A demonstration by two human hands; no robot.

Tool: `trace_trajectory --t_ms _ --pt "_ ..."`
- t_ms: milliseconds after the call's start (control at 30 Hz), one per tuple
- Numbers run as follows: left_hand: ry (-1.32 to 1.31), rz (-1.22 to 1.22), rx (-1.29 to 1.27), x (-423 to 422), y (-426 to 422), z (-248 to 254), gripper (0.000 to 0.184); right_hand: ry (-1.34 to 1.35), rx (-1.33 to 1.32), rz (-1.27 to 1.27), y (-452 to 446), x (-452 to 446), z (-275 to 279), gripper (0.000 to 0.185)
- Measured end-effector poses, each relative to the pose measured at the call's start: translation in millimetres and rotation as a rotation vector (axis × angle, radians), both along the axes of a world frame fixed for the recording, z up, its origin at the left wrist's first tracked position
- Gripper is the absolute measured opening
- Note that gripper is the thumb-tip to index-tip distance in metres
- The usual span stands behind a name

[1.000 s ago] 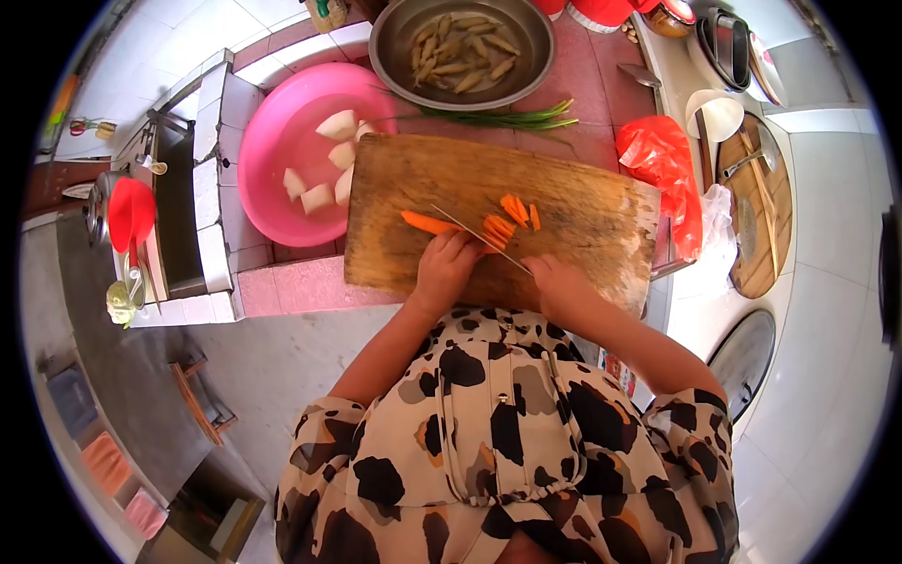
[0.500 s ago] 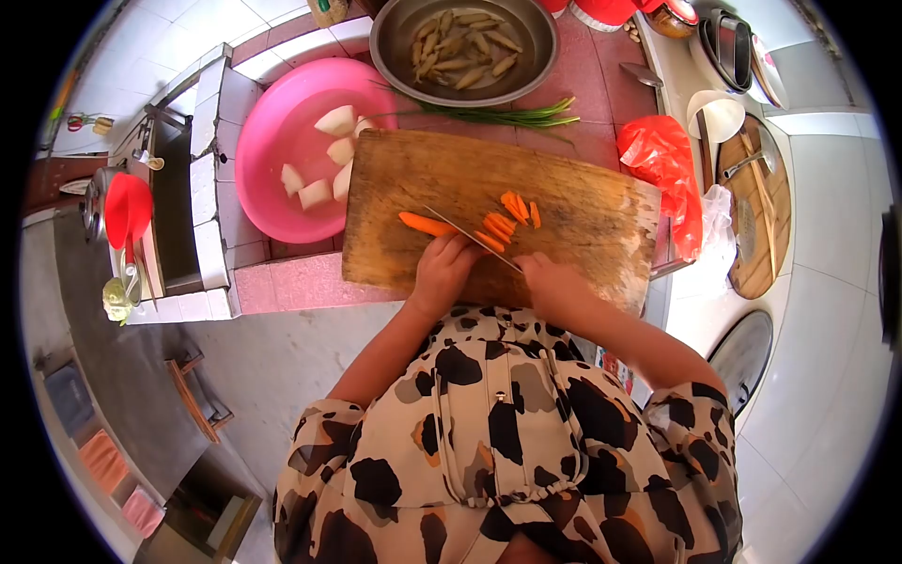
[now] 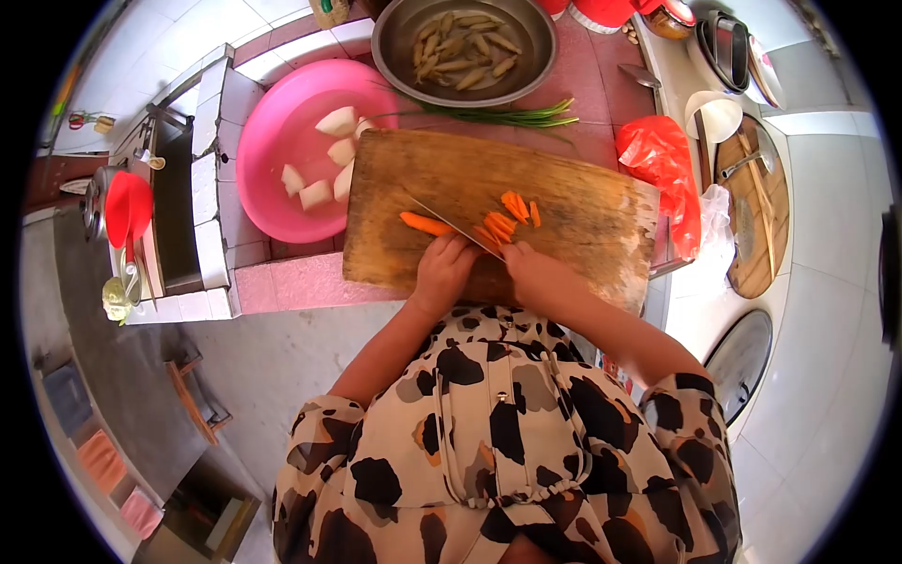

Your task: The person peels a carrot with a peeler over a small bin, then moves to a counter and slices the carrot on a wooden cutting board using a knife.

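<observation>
My left hand (image 3: pixel 443 273) is closed on a carrot (image 3: pixel 425 224), pinning it to the wooden cutting board (image 3: pixel 395 169). The carrot's uncut end points left past my fingers. In my right hand (image 3: pixel 534 274) is a knife (image 3: pixel 449 222), gripped near its lower right end; the blade slants up and left across the carrot, close to my left fingertips. Its handle is hidden in my fist. Cut carrot pieces (image 3: pixel 500 226) lie just right of the blade, with more slices (image 3: pixel 515 204) a little farther up the board.
Left of the board, a pink basin (image 3: pixel 258 188) holds white chunks (image 3: pixel 317 194). Behind it stand a metal bowl (image 3: pixel 383 56) of shrimp (image 3: pixel 460 52) and some green onions (image 3: pixel 526 117). A red plastic bag (image 3: pixel 662 174) lies against the right side, beside a round wooden board (image 3: pixel 752 273).
My right hand and the knife have shifted left, the blade sliding along its slant over the carrot. My left hand stays in nearly the same place.
</observation>
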State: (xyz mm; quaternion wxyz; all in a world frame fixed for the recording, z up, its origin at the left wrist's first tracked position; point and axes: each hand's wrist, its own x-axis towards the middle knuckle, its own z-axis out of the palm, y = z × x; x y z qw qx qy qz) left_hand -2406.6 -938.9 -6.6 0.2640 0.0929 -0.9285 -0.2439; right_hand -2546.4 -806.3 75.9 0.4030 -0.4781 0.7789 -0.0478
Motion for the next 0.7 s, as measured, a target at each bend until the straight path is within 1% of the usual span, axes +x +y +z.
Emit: trace_trajectory --t_ms 67,133,233,267,333,367,433,467,533,633,700 --pt "-0.039 -0.009 -0.014 2.2 -2.2 2.5 0.027 0.023 -0.022 0.006 -11.4 6.2 -15.7 0.035" --pt "-0.099 -0.027 -0.003 6.5 -5.7 17.7 0.028 -0.006 -0.038 -0.009 -1.1 3.8 -24.0 0.035" --pt "-0.148 0.005 -0.164 3.0 -22.1 36.9 0.030 -0.040 -0.076 -0.044 19.2 -15.8 -24.9 0.035" --pt "-0.172 -0.047 -0.168 3.0 -27.6 31.2 0.030 -0.051 -0.091 -0.058 25.2 -22.7 -24.6 0.035" --pt "-0.216 -0.151 -0.180 -2.9 -40.7 16.2 0.031 0.013 0.021 -0.120 31.3 -36.4 -25.0 0.036" --pt "-0.174 -0.147 -0.166 -8.4 -42.7 11.2 0.031 0.045 0.078 -0.152 34.3 -41.1 -25.0 0.037" --pt "-0.092 -0.142 -0.137 -21.7 -38.4 10.4 0.031 0.106 -0.078 -0.125 42.6 -44.4 -22.4 0.038" --pt "-0.082 -0.092 -0.132 -23.6 -32.0 11.4 0.031 0.138 -0.156 -0.113 45.6 -44.6 -20.1 0.038" --pt "-0.061 0.001 -0.116 -24.2 -16.3 18.2 0.030 0.156 -0.158 -0.053 46.7 -42.0 -6.8 0.040" --pt "-0.072 -0.008 -0.055 -17.7 -11.6 11.5 0.026 0.148 -0.107 -0.019 49.6 -32.4 12.4 0.041" --pt "-0.061 -0.034 -0.067 -19.0 -14.7 9.9 0.025 0.140 -0.075 -0.016 50.6 -24.9 19.7 0.041"
